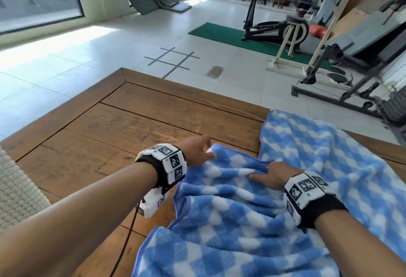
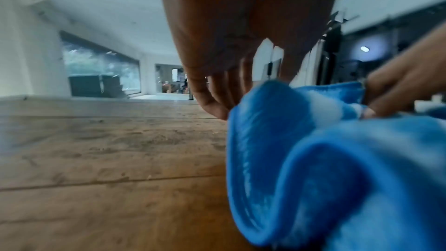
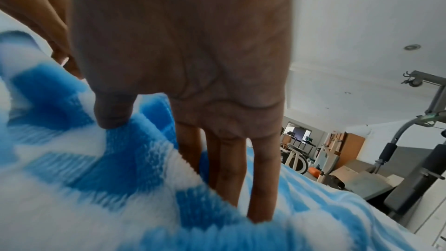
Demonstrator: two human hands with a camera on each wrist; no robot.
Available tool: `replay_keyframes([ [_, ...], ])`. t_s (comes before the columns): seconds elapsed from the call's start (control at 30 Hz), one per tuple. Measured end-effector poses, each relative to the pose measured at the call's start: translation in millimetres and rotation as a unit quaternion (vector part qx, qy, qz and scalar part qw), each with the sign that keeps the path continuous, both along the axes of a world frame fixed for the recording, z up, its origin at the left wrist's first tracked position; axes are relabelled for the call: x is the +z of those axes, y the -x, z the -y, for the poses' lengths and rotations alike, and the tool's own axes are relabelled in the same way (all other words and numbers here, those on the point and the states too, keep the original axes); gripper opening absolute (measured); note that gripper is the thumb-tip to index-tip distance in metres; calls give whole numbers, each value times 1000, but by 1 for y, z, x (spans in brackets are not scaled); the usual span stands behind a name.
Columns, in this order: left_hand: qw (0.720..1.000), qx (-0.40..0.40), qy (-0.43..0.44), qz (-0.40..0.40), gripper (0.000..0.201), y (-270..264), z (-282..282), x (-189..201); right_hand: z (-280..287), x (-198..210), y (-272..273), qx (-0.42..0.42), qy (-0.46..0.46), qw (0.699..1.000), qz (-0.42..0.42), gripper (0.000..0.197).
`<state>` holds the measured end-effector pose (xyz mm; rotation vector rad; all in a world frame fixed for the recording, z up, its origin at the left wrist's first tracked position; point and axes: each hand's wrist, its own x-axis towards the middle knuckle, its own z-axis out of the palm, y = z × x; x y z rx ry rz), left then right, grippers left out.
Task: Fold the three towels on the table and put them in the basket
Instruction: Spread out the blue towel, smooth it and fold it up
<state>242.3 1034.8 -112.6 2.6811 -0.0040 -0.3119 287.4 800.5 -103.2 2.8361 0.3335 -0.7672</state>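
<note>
Here I have the fluffy blue-and-white checked towel lying rumpled on the worn brown wooden table, spilling toward its right side. My left hand pinches the far bunched corner, while my right hand pinches a ridge of cloth just beside it, probably so I can pull that edge straight before folding. No basket shows plainly.

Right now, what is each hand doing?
Left hand: pinches the blue-and-white checked terry towel at its corner.
Right hand: pinches a raised fold of it.
</note>
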Motion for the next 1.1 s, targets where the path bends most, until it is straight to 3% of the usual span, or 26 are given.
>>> replay_keyframes([
  [0.07, 1000, 25, 10, 10, 57, -5, -3, 0, 1, 2, 3, -5, 1, 1000, -8, 74],
  [0.13, 999, -24, -42, -19, 73, -9, -1, 1, 2, 2, 6, 5, -2, 1000, -17, 71],
  [0.2, 994, -54, -84, -43, 70, -19, 3, 0, 3, 1, 8, 15, -2, 1000, -25, 68],
  [0.27, 991, -76, -86, -64, 54, -26, 7, -7, 2, 1, 10, 31, -1, 999, -31, 68],
  [0.4, 994, -103, 19, -35, 6, -25, 23, -15, 2, 6, 11, 40, 0, 998, -39, 64],
  [0.47, 992, -80, 102, -13, 25, -23, 23, -8, 5, 3, 9, 55, -4, 998, -33, 65],
  [0.57, 980, -62, 168, -87, 29, -22, 11, 11, 9, -2, 8, 38, -23, 999, -23, 63],
  [0.7, 974, -121, 68, -180, 5, -14, 1, 22, 10, 0, 6, 18, -49, 998, -23, 59],
  [0.93, 962, -66, 255, -71, 39, -10, 1, 41, 12, -7, -4, 4, -71, 997, -19, 66],
  [1.03, 934, -61, 333, -116, 34, -9, 8, 40, 10, -8, -5, 6, -71, 997, -18, 53],
  [1.1, 937, -91, 315, -119, 25, -8, 6, 39, 11, -9, -6, 11, -74, 997, -28, 46],
])
